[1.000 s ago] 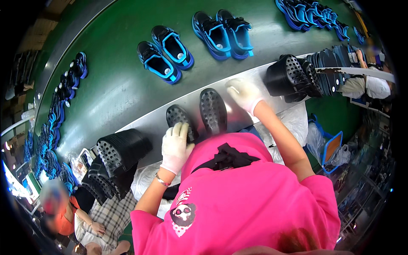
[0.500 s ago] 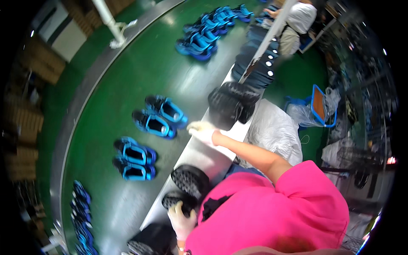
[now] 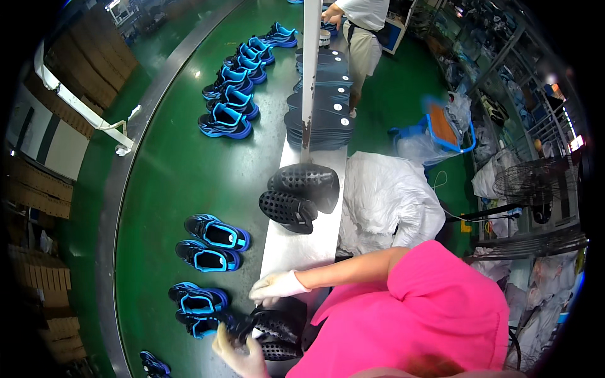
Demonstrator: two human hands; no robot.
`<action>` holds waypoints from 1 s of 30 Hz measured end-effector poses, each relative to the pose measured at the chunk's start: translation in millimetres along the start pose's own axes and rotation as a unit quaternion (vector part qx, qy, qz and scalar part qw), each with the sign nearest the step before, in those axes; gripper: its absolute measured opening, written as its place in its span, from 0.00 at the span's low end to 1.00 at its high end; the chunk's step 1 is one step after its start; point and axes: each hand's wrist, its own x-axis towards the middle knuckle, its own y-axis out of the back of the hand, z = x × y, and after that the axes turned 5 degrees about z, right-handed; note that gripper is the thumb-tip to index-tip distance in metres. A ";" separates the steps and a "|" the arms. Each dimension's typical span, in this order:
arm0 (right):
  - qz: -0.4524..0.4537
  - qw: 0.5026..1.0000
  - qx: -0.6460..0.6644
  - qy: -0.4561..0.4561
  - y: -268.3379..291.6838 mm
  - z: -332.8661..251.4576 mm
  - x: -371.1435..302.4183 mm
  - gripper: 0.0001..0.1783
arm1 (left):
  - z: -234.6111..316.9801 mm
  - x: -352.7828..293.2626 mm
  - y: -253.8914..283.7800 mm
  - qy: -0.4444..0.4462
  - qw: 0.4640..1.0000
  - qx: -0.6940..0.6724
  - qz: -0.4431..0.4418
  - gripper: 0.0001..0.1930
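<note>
Both my hands wear whitish gloves and are close together at the near end of a pale metal ledge. My right hand (image 3: 277, 286) is closed, fingertips down, just above a black perforated shoe-shaped form (image 3: 280, 324); what it pinches is too small to make out. My left hand (image 3: 239, 356) curls round a motion-smeared dark thing (image 3: 234, 331) beside that form, its kind unclear. Left of it stand black-and-blue sneakers (image 3: 200, 299) on the green surface, partly overlapped by the blurred thing. Another pair of sneakers (image 3: 214, 242) is farther off.
More black perforated forms (image 3: 299, 192) lie on the ledge (image 3: 302, 249), past them stacked dark insoles (image 3: 318, 120) and a white post (image 3: 310, 75). A row of sneakers (image 3: 233, 94) stands far left. White sheeting (image 3: 391, 201), a blue cart (image 3: 444, 129) and another person (image 3: 365, 44) are right.
The view has turned, shifting the scene. My right hand has come back from beside the sneakers to the near forms. My left hand has moved off the form's top to the ledge's left side.
</note>
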 end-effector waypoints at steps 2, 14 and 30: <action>-0.052 0.980 0.170 -0.086 -8.1 -38.8 -17.1 0.18 | -23.7 17.5 -34.1 -0.140 0.989 0.047 0.009 0.31; -0.161 0.876 0.453 -0.034 30.0 -28.6 -7.9 0.19 | -65.3 58.8 -81.6 0.084 0.860 -0.490 -0.116 0.33; 0.038 0.934 -0.351 0.048 -6.9 -67.2 -25.5 0.35 | -46.1 63.0 -79.6 0.189 0.787 -0.586 0.051 0.20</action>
